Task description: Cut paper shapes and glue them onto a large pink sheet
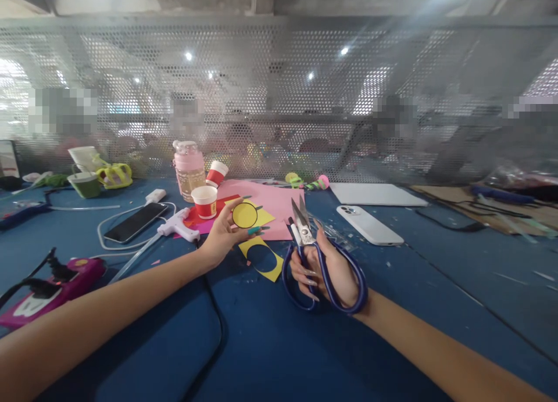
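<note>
Blue table [436, 286], full width of frame.
Left centre: black phone [136, 222], screen up; white glue gun [178, 226] just beside it.
Lower left: pink power strip [52, 289], plugs inserted.
Far left: green cup [85, 185].
Centre: pink-lidded jar [189, 169]; red paper cup [204, 201], upright; second red cup [217, 173], tilted; pink paper sheet [279, 201], flat.
Right of centre: white phone [369, 225], face down; white slab [377, 194] behind it.
Far right: cardboard [501, 213].
Upper frame: perforated metal screen [279, 88].

Blue table [270, 344]: yellow offcut with a round hole [261, 261] lies between left grip [224, 233] and right grip [329, 271], pink sheet [274, 201] just beyond both. White phone [369, 225] right of the right grip. Glue gun [178, 228], black phone [136, 222] and red cup [204, 202] left of the left grip.
</note>
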The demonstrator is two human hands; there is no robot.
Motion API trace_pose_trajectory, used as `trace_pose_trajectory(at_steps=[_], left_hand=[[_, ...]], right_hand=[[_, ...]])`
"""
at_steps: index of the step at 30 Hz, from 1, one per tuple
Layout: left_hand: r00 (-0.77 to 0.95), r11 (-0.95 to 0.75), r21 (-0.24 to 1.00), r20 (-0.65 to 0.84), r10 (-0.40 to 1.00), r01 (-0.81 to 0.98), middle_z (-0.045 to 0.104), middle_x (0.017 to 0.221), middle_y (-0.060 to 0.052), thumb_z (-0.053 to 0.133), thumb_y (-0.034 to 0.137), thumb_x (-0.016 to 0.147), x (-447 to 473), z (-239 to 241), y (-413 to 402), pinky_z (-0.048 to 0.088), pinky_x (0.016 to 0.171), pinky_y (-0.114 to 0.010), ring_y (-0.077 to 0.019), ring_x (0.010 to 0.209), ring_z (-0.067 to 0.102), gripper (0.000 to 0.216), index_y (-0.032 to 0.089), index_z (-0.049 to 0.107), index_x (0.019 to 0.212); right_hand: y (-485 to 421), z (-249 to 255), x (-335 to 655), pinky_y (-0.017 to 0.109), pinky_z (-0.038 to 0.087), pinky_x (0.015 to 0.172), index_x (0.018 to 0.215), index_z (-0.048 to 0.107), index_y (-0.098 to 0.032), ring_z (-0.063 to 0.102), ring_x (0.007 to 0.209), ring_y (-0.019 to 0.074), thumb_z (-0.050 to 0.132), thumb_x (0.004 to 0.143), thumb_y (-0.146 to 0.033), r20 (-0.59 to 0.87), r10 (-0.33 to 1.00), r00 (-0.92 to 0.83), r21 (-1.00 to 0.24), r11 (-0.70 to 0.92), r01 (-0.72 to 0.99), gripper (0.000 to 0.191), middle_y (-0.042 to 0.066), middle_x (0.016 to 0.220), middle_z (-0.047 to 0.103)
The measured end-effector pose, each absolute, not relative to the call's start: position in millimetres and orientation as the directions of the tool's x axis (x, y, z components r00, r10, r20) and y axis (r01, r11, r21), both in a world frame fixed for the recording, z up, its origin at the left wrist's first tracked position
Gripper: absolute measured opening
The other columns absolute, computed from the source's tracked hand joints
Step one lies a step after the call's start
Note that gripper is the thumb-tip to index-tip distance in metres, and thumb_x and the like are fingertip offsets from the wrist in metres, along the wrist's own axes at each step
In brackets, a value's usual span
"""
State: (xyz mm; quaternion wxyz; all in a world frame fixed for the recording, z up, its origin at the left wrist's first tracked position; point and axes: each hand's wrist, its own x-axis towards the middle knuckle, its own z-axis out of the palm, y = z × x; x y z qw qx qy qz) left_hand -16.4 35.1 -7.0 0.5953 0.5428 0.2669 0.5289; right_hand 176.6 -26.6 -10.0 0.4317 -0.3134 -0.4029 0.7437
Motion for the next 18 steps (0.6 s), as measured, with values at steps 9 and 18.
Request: trace_pose_trajectory(at_steps=[9,18], left_hand=[[0.333,-0.143,0.921,0.271,0.903,-0.363,0.057,0.114,-0.005,0.078,0.010,0.055,-17,-8,37,0.052,0.086,-0.036,-0.0228,0.087,0.068,0.076,0.027,0.040,0.119],[0.330,-0.144,0.945,0.242,0.913,-0.295,0.060,0.109,-0.006,0.077,0.011,0.058,-15,-5,36,0.051,0.087,-0.037,-0.0218,0.087,0.067,0.074,0.024,0.039,0.121]], right_hand=[[-27,-9,175,0.017,0.030,0.025,0.049,0.048,-0.017,0.028,0.033,0.0057,0.048,0.060,-0.079,-0.110,0.877,-0.468,-0.866,-0.316,-0.388,0.063,-0.006,0.042,0.033],[-19,8,196,0.016,0.027,0.027,0.050,0.047,-0.018,0.029,0.032,0.0048,0.057,0.064,-0.063,-0.073,0.966,-0.249,-0.924,-0.159,-0.347,0.048,-0.007,0.041,0.035]])
